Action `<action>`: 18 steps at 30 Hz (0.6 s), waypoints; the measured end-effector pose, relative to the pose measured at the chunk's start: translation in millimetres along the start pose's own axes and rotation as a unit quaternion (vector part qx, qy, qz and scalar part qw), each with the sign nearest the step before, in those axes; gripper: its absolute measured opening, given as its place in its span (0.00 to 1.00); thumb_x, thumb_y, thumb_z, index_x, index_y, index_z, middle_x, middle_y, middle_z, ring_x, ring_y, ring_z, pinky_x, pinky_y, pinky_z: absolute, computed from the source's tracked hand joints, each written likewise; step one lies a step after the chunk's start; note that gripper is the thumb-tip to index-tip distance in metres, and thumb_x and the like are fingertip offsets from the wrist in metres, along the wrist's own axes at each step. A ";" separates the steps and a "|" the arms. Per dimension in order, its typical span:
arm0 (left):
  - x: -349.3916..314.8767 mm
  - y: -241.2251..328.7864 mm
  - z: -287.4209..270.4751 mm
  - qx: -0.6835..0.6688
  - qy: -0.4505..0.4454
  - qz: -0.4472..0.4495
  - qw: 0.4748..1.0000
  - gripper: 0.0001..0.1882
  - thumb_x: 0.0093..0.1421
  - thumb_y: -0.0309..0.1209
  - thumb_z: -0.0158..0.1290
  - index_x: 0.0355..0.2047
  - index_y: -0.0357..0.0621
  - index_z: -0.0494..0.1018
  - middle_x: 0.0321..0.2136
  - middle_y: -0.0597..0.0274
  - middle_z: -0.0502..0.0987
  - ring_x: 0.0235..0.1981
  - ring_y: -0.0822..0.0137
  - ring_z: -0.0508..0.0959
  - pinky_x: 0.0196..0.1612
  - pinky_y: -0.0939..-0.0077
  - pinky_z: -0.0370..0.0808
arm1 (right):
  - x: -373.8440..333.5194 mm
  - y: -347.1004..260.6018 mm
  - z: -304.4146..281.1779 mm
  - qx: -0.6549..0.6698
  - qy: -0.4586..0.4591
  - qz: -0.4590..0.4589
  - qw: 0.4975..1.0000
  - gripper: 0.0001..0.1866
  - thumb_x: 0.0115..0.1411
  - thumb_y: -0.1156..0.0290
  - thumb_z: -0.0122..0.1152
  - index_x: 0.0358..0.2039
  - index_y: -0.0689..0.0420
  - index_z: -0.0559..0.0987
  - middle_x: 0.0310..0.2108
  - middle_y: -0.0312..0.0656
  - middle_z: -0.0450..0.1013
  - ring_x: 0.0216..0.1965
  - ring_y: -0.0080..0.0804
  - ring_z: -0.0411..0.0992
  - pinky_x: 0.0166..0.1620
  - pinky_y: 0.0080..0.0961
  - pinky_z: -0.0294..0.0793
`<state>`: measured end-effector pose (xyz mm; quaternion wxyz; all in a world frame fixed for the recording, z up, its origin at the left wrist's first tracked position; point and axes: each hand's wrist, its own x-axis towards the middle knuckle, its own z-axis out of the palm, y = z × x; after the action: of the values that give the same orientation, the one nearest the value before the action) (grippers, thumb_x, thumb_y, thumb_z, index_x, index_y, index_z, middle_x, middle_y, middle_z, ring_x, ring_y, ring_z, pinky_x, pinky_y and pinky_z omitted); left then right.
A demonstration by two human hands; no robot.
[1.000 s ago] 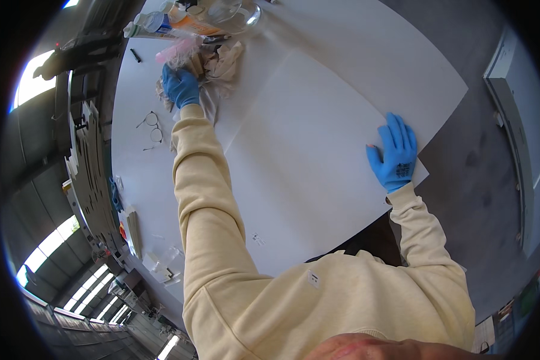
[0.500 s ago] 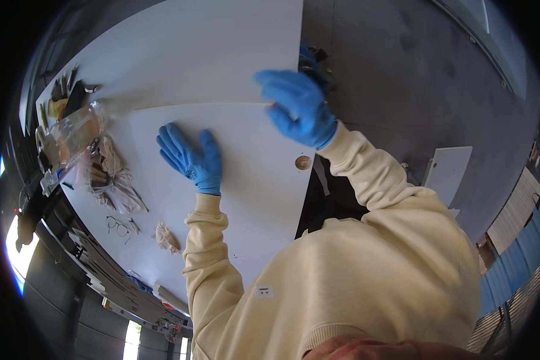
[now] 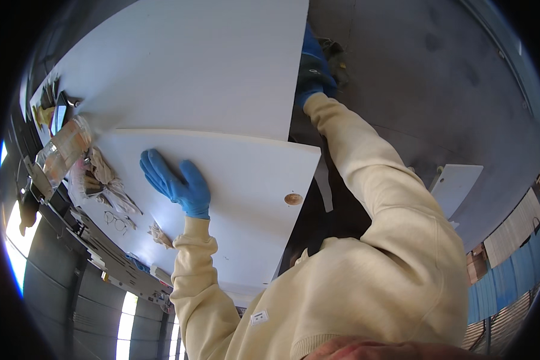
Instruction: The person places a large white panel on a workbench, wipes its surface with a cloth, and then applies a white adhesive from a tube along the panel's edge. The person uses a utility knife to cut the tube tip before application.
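Your blue-gloved left hand (image 3: 179, 185) lies palm-down on a white panel (image 3: 246, 174), four fingers close together, thumb spread, gripping nothing. The panel rests at the near side of the white desk (image 3: 216, 66), a round brownish spot (image 3: 293, 199) near its right end. Your gloved right hand (image 3: 309, 98) reaches far, past the panel, to the desk's right edge beside a blue-and-dark object (image 3: 315, 63); its fingers are hidden, and whether they grip cannot be told. To your left sit a clear plastic container (image 3: 66, 150), crumpled beige cloth (image 3: 104, 168) and eyeglasses (image 3: 115, 221).
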<state>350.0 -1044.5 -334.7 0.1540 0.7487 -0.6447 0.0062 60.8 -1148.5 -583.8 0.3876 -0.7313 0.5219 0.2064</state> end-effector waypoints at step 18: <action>-4.8 -2.6 -13.7 -0.036 -0.052 -0.089 0.994 0.42 0.60 0.37 0.56 0.72 0.38 0.56 0.74 0.41 0.54 0.76 0.41 0.48 0.76 0.43 0.40 | 27.5 18.2 2.1 -0.041 -0.007 -0.042 0.998 0.12 0.66 0.70 0.61 0.47 0.59 0.84 0.40 0.42 0.83 0.42 0.29 0.80 0.46 0.28 0.78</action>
<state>354.2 -1036.2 -323.2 0.1471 0.7967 -0.5821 -0.0697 54.4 -1166.2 -610.9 0.3695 -0.7660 0.4795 0.2163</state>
